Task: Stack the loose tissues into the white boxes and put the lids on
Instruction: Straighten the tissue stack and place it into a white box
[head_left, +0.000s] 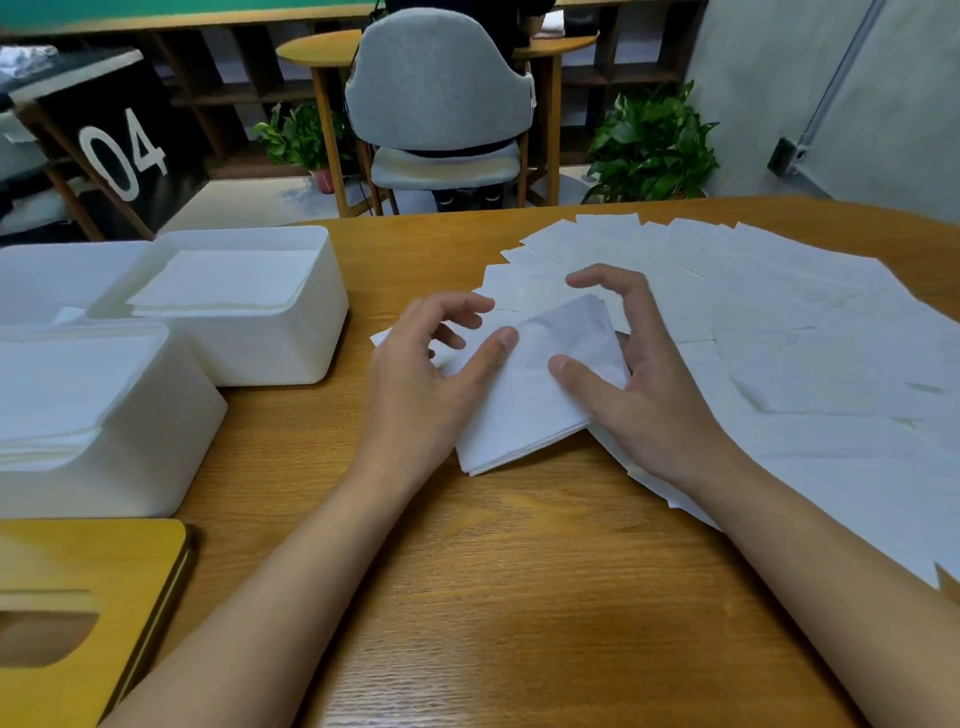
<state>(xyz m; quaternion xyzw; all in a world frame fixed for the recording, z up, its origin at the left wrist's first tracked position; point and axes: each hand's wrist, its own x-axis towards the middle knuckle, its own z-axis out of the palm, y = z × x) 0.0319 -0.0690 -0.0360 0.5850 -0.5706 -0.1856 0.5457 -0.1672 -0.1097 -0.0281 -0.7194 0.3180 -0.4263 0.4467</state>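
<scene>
Squaring a small stack of tissues is, by my reading, the step in hand: in the head view the left hand and right hand bracket it on the desk, each with fingers curled and spread, thumbs resting on the top sheet and neither grip clamped shut on it. The stack lies turned cornerwise, its near corner fanned so that separate sheet edges show, which suggests thin, soft, nearly weightless paper that will slide sheet over sheet and crease if squeezed. I would take it flat from two opposite sides, thumbs on top and fingers under, rather than by one corner, where only the top few sheets would likely come away. To the right a broad spread of loose tissues overlaps across the desk, touching the stack's far side. To the left stand two white boxes, the far box and the near box, touching each other and both already holding squared piles, lids off. A wooden lid with an oval slot lies at the near left edge. The desk is smooth wood grain, likely slick under paper. Beyond it are a grey chair, potted plants and dark shelving.
</scene>
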